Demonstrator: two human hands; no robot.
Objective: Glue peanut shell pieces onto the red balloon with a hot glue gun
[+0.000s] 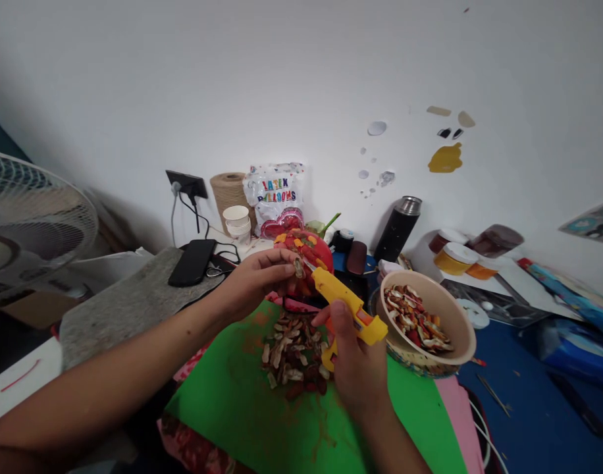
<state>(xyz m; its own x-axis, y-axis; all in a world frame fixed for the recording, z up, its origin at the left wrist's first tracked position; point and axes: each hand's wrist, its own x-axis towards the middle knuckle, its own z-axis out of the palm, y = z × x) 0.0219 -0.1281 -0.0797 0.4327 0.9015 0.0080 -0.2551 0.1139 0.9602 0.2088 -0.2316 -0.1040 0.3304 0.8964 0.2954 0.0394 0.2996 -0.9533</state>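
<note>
Between the fingertips of my left hand [268,271] is a peanut shell [299,268]. My right hand [358,359] is wrapped round a yellow glue gun [345,295], whose nozzle points up and left, close to the shell. Just behind both stands a round red balloon [322,250] with orange and red pieces on its surface, partly hidden by my left hand. Below my hands a heap of peanut shells [286,352] lies on a green sheet [232,408]. To the right, a beige bowl [465,329] holds red, orange and whitish shell pieces.
A black thermos [397,230] leans by the wall near paint jars [454,258]. A balloon bag [274,191], twine spool [227,191] and paper cups [237,220] stand at the back. A phone [191,262] lies left on grey cloth, near a fan [35,224].
</note>
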